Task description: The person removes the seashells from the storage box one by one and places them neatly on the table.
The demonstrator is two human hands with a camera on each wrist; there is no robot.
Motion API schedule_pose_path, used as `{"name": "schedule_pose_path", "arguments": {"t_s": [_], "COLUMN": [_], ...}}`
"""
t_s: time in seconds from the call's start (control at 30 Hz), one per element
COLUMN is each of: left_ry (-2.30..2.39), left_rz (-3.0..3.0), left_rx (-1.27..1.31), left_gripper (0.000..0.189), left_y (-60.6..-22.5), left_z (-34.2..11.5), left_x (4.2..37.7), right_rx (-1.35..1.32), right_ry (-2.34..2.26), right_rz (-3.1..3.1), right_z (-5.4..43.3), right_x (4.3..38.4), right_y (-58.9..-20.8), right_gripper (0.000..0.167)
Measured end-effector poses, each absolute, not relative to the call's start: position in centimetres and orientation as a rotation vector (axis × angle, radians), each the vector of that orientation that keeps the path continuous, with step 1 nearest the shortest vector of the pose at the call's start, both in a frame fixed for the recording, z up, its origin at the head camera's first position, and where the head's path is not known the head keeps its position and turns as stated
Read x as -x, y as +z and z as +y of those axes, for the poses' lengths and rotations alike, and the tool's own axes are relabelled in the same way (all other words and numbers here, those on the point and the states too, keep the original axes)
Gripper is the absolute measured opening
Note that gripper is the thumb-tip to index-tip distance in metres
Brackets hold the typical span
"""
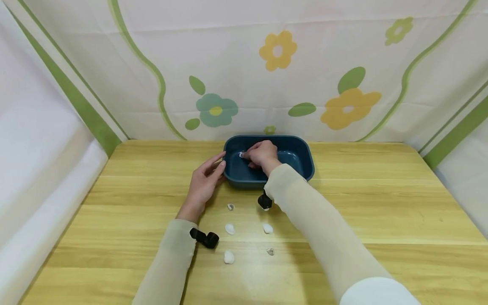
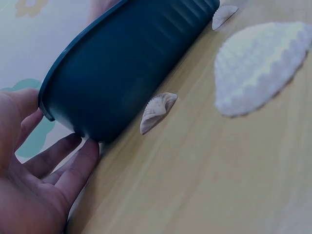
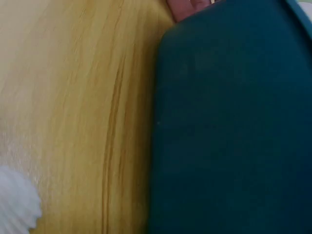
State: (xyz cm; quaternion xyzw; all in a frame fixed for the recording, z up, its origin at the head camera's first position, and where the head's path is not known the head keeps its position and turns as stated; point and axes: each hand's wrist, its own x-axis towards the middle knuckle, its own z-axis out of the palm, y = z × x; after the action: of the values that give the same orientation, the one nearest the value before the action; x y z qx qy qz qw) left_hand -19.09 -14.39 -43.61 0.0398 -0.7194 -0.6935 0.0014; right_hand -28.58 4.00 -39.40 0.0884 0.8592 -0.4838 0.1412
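A dark blue plastic basin (image 1: 244,184) stands at the back of the table, against the cloth. My right hand (image 1: 263,154) reaches down into it and pinches a small white seashell (image 1: 241,155) close over the floor of the basin, left of centre. With extended fingers, my left hand (image 1: 203,184) touches the basin's left end. In the left wrist view some fingers (image 2: 80,170) meet the lower wall and another is at the rim. The right wrist view shows mostly the basin's outer wall (image 3: 229,126); the right hand is out of that view.
Seashells lie in two loose columns before the basin: on the left a small curled one (image 1: 231,207) and two white ones, on the right a white one (image 1: 268,228) and a greyish one (image 1: 270,251). Another is mostly hidden behind the right wrist camera (image 1: 264,200). A flowered cloth (image 1: 278,84) hangs behind.
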Motion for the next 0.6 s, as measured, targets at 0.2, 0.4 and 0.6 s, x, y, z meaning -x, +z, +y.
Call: {"name": "schedule_pose_path", "arguments": {"t_s": [0.2, 0.4, 0.6], "left_ry": [-2.167, -2.165, -2.171], "left_rz": [-2.271, -2.262, -2.259], "left_rx": [-0.131, -0.125, -0.123], "left_gripper": [0.040, 0.040, 0.041], "left_y": [-43.61, -43.60, -43.64], "left_z": [-14.50, -14.37, -14.42], "left_x": [19.19, 19.24, 19.13], "right_rx": [-0.228, -0.231, -0.263], "right_ry": [-1.294, -1.269, -1.275], "right_rz": [2.604, 2.620, 2.596], "right_z": [3.83, 3.85, 3.65], "right_x": [28.74, 28.81, 28.78], "right_y": [-39.65, -39.63, -39.64], "right_gripper": [0.022, 0.020, 0.023]}}
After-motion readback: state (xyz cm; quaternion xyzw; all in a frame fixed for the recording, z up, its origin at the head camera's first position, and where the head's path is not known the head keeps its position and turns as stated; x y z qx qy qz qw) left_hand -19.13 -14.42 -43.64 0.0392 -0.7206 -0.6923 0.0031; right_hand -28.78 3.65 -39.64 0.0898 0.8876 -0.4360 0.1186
